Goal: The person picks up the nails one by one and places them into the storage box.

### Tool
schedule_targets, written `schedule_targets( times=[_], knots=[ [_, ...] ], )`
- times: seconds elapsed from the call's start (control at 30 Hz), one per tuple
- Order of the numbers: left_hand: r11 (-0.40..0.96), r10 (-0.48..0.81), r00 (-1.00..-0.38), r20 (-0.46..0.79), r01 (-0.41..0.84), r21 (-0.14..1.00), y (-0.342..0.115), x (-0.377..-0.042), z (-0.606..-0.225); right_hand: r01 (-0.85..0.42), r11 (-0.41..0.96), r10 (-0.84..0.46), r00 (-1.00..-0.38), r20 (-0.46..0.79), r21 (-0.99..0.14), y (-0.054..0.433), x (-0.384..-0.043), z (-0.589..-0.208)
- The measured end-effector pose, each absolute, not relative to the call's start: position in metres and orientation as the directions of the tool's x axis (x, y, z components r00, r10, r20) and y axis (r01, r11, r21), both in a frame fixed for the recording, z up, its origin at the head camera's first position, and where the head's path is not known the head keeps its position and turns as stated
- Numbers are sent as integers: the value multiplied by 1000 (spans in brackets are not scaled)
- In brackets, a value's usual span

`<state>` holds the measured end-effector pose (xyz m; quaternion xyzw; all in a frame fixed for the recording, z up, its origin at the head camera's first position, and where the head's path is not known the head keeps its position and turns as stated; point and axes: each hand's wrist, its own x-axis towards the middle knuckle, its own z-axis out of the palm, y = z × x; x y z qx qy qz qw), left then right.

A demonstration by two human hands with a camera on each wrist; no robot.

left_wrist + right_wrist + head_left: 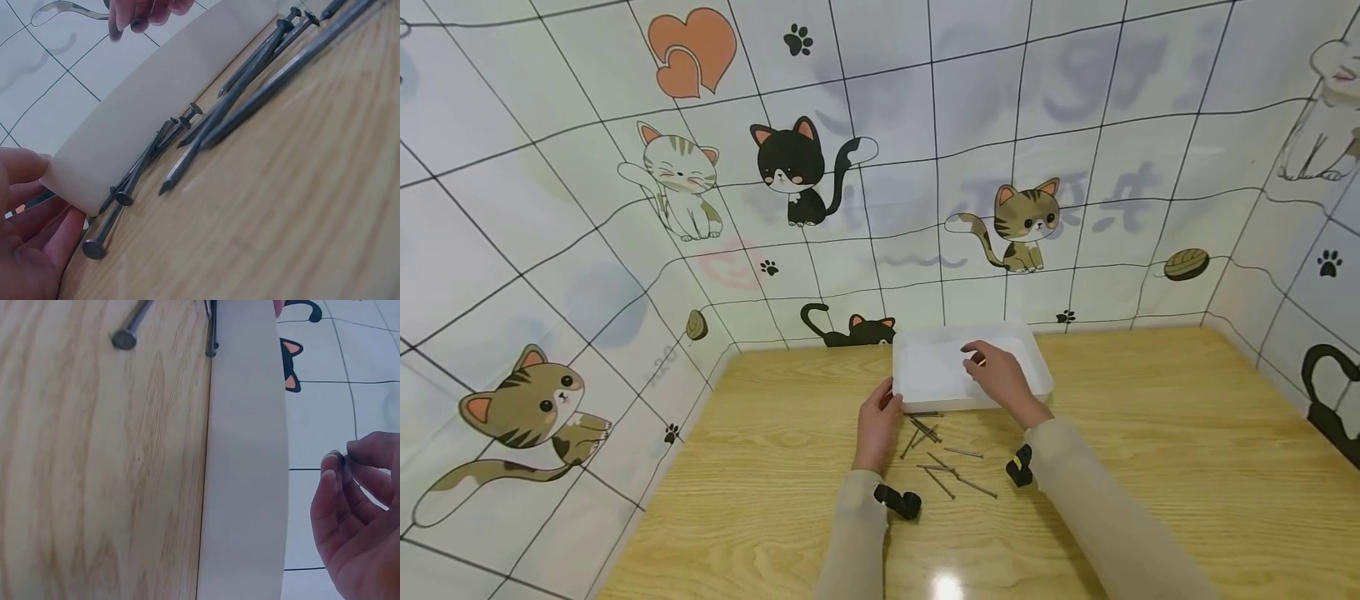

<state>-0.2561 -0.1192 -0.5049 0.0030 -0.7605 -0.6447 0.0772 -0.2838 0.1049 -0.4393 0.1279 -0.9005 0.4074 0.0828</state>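
Note:
A white shallow tray (951, 402) stands on the table near the back wall. My left hand (878, 427) holds its near left corner, with the thumb on the rim side and fingers (65, 240) round the corner in the left wrist view. Over the tray, my right hand (1000, 379) has thumb and fingertips brought together. Between them shows a small grey end of what looks like a nail (341, 457), mostly hidden by the fingers. Several loose nails (957, 477) lie on the table before the tray, some crossing and some close along its near wall.
The wooden table (760, 500) meets a cat-printed wall covering (895, 208) behind and at the sides. A black wrist camera (898, 502) sits on the left sleeve, another camera (1020, 467) on the right.

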Motion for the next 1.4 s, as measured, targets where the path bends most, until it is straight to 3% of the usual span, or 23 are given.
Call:
schedule_targets(
  times=[0.43,0.8,1.17,1.4],
  knots=[
    [167,-103,-989,103,85,982,-119,-256,-503,-292,633,-195,-956,217,-717,108,-251,-444],
    [184,-92,-990,106,88,979,-120,-256,-500,-253,588,-274,-956,105,-769,112,-229,-450],
    [134,-59,-997,57,49,990,-116,-240,-480,-216,537,-314,-948,45,-815,116,-221,-462],
    [181,-95,-992,81,63,982,-119,-251,-496,-206,524,-331,-943,25,-827,116,-221,-460]
  ],
)
